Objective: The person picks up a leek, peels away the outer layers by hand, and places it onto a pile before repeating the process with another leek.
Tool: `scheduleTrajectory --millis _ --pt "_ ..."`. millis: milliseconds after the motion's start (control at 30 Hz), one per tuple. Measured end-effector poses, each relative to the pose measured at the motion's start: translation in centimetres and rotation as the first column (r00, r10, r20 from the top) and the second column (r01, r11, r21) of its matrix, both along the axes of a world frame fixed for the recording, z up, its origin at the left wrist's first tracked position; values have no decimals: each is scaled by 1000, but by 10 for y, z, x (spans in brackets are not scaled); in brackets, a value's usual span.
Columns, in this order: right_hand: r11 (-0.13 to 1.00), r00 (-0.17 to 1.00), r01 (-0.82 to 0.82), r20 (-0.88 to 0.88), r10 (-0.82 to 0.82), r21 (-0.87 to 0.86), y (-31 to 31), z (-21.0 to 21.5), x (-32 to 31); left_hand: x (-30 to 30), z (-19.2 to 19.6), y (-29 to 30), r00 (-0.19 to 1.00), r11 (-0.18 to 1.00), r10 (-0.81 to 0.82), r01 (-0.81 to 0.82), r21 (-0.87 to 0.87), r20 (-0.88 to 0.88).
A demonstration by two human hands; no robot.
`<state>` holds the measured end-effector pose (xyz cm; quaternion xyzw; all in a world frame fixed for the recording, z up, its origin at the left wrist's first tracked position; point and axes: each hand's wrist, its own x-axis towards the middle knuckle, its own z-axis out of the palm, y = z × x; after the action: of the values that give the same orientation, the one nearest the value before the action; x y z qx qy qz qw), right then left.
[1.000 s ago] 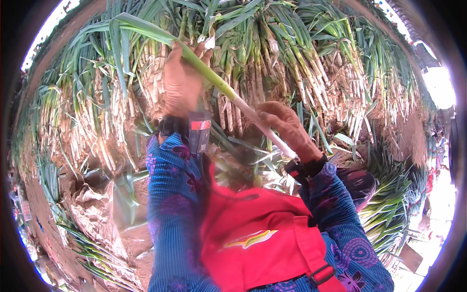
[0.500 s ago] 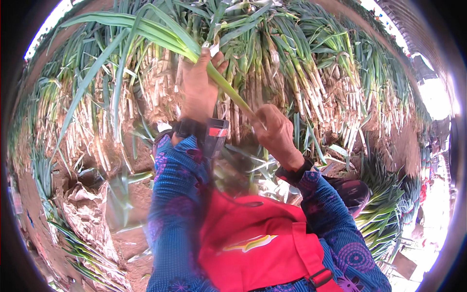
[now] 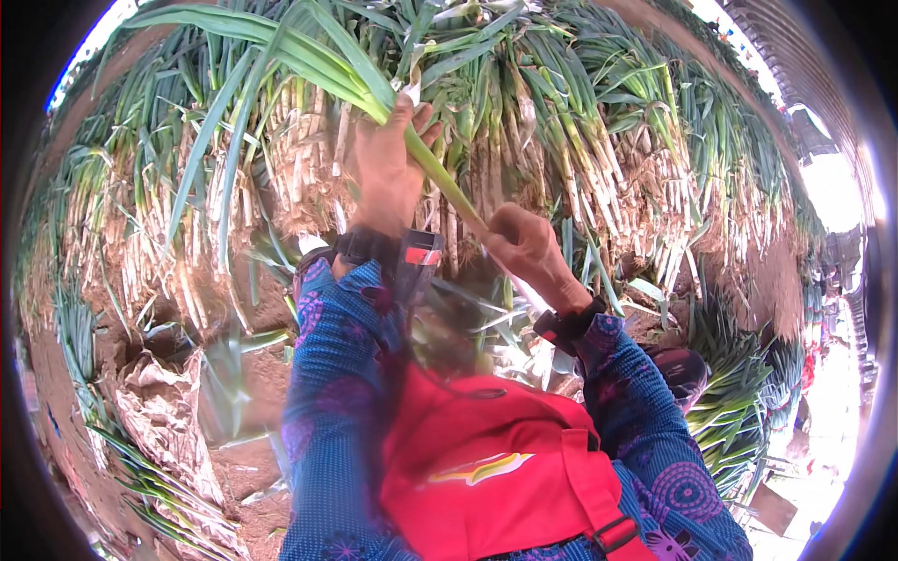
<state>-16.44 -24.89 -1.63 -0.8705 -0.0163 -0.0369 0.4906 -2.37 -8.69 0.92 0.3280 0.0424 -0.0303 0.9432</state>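
Note:
A long green onion slants between my two hands, its leaves fanning out to the upper left. Around its upper stalk, just below the leaves, my left hand is closed, thumb up along it. My right hand is closed in a fist around the paler lower stalk. A whitish length of stalk shows beneath the right fist, though its root end cannot be made out. Beyond both hands lies a dense row of green onions, white stalks and roots pointing toward me.
Loose leaves and peelings litter the soil below my hands. A crumpled pale sack lies at the left beside more green onions. Another heap of green onions sits by my right arm. A red apron covers my front.
My right hand has shifted slightly, and a whitish stalk now shows below its fist. The onion's leaves have swung a little to the right; my left hand has barely moved.

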Motion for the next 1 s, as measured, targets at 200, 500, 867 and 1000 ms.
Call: scheduleTrajectory --millis 200,500,867,1000 --pt "980 987 158 46 -153 -119 25 23 29 5 -22 -7 998 998 -45 46 -39 39" --pt "901 988 144 105 -110 -410 28 28 55 2 -13 -11 996 998 -70 71 -3 57" --pt "912 976 156 -202 -83 379 -3 19 48 9 -16 -8 999 999 -33 33 -9 41" --pt "964 983 181 -57 -173 196 6 20 49 -2 -5 -10 1000 1000 13 -13 27 -14"
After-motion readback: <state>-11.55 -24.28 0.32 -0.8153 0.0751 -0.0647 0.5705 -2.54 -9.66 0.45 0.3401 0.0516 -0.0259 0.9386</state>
